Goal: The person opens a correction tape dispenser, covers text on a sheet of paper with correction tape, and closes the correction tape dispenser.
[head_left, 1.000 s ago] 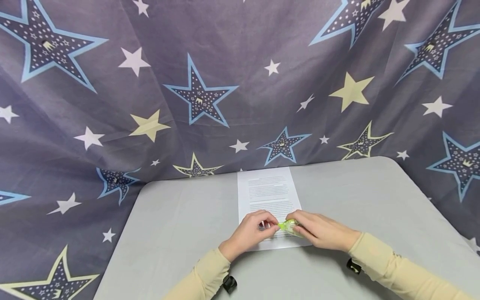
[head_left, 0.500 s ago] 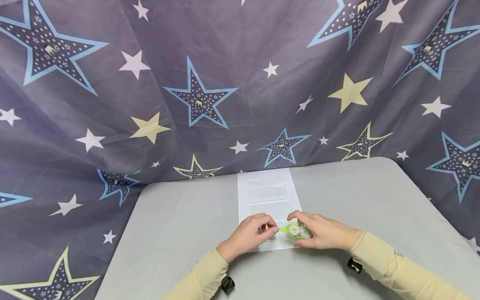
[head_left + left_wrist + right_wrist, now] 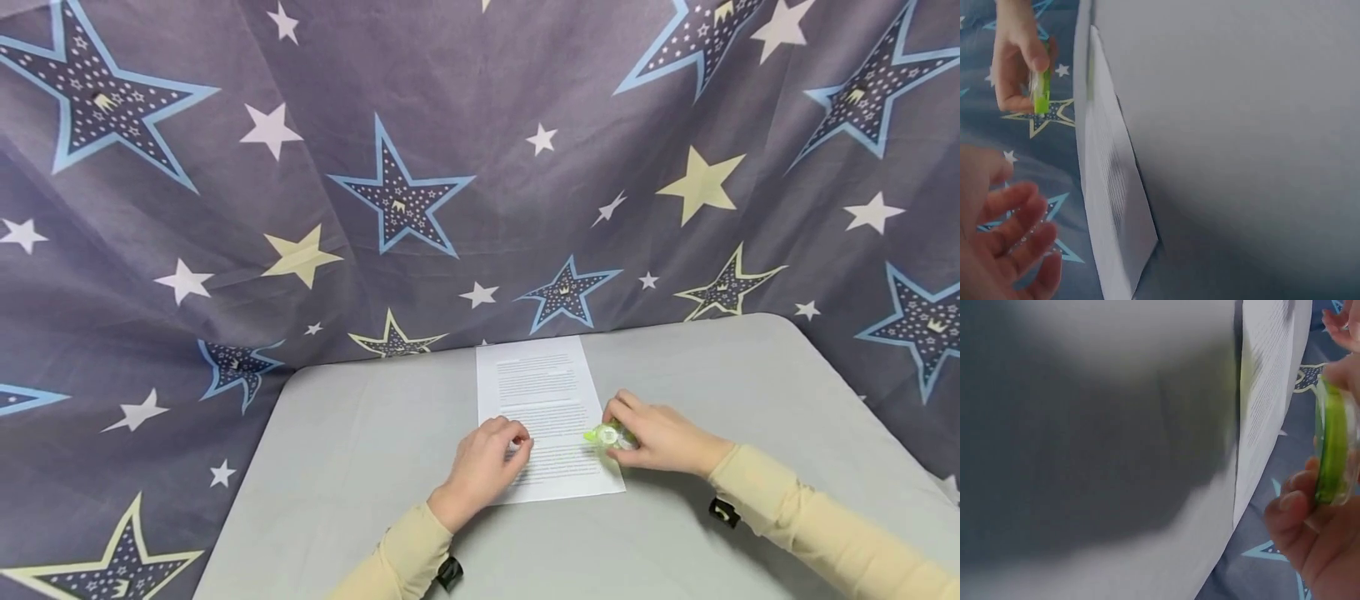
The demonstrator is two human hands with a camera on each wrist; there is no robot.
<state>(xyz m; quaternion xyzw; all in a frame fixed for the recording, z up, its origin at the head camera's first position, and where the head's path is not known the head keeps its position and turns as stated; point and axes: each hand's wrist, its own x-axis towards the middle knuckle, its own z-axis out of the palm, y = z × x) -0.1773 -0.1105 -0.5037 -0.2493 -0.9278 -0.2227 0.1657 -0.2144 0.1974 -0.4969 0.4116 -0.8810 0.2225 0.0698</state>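
In the head view a correction tape dispenser (image 3: 609, 436), lime green with a clear body, is gripped between the thumb and fingers of my right hand (image 3: 663, 437). It is raised over the right edge of a printed sheet of paper (image 3: 536, 392), its green tip pointing left. The right wrist view has the dispenser (image 3: 1335, 447) edge-on between thumb and fingertips. My left hand (image 3: 483, 467) hovers over the sheet's lower left part, fingers loosely bent. Nothing shows between its fingers (image 3: 1022, 215) in the left wrist view.
The sheet lies on a grey table (image 3: 360, 442), reaching almost to the far edge. Behind the table hangs a dark curtain (image 3: 450, 83) printed with stars. A black wrist strap (image 3: 723, 511) sits below the right sleeve.
My left fingers were at the dispenser's green tip and have come off it, drawing back left. The right hand has moved right and farther from me with the dispenser.
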